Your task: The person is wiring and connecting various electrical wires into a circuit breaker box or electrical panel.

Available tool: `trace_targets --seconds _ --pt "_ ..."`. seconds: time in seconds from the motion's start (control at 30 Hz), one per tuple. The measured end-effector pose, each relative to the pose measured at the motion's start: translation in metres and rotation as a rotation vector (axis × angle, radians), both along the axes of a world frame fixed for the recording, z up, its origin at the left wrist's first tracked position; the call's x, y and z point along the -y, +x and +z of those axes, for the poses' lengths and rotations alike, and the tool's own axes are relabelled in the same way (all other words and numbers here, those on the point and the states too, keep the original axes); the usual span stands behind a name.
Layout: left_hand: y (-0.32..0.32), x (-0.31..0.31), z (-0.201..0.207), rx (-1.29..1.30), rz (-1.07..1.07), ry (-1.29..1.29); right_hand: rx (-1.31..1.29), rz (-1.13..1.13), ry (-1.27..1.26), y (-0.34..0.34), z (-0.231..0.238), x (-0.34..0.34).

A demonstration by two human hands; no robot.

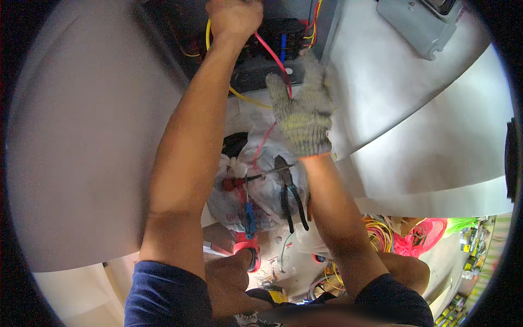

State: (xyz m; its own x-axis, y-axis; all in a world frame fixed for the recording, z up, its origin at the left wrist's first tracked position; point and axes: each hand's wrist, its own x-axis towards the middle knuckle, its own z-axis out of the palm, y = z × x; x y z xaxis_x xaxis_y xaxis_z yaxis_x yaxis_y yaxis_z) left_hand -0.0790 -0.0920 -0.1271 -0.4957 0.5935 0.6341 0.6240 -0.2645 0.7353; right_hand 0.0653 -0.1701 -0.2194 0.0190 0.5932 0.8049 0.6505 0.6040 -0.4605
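Observation:
My bare left hand (pixel 234 17) reaches up into an open electrical box (pixel 272 38) in the wall and grips wires at the top; its fingers are cut off by the frame edge. A red wire (pixel 275 57) runs from that hand down to my right hand (pixel 303 106), which wears a knitted grey-green glove and holds the wire between its fingers. A yellow wire (pixel 248 98) loops below the box.
Below on the floor lie pliers with black handles (pixel 289 196), a red-handled screwdriver (pixel 248 180), blue-and-red-handled pliers (pixel 249 229) and a plastic bag (pixel 267 163). Coils of coloured wire (pixel 376 229) and a pink bag (pixel 422 234) sit at lower right. A grey metal box (pixel 422 24) hangs at upper right.

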Motion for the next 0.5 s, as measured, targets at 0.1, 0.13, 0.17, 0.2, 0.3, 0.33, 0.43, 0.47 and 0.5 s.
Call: trace_targets --seconds 0.1,0.13,0.17,0.2,0.3,0.33,0.43,0.47,0.5 --pt "0.001 0.004 0.008 -0.022 -0.011 0.007 -0.062 0.191 -0.256 -0.009 -0.011 -0.013" --pt "0.001 0.007 0.010 -0.019 -0.030 -0.030 -0.015 0.201 -0.413 -0.011 -0.013 -0.016" --pt "0.000 0.008 0.012 -0.023 -0.026 -0.025 -0.124 0.236 -0.385 -0.009 -0.016 -0.014" --pt "-0.002 0.009 0.015 -0.008 -0.016 -0.096 -0.132 0.254 -0.376 -0.007 -0.017 -0.015" --pt "-0.008 0.004 0.019 -0.056 0.023 -0.094 -0.187 0.213 -0.404 0.013 -0.015 -0.024" --pt "-0.013 0.001 0.020 -0.126 0.058 -0.030 -0.163 0.158 -0.414 0.022 -0.014 -0.031" --pt "-0.031 -0.013 0.022 -0.172 0.077 -0.080 -0.138 -0.026 -0.316 0.037 -0.021 -0.055" --pt "-0.034 -0.018 0.020 -0.134 0.044 -0.043 -0.147 -0.051 -0.363 0.038 -0.026 -0.065" --pt "-0.036 -0.022 0.018 -0.082 0.017 -0.005 -0.366 -0.021 -0.477 0.039 -0.032 -0.074"
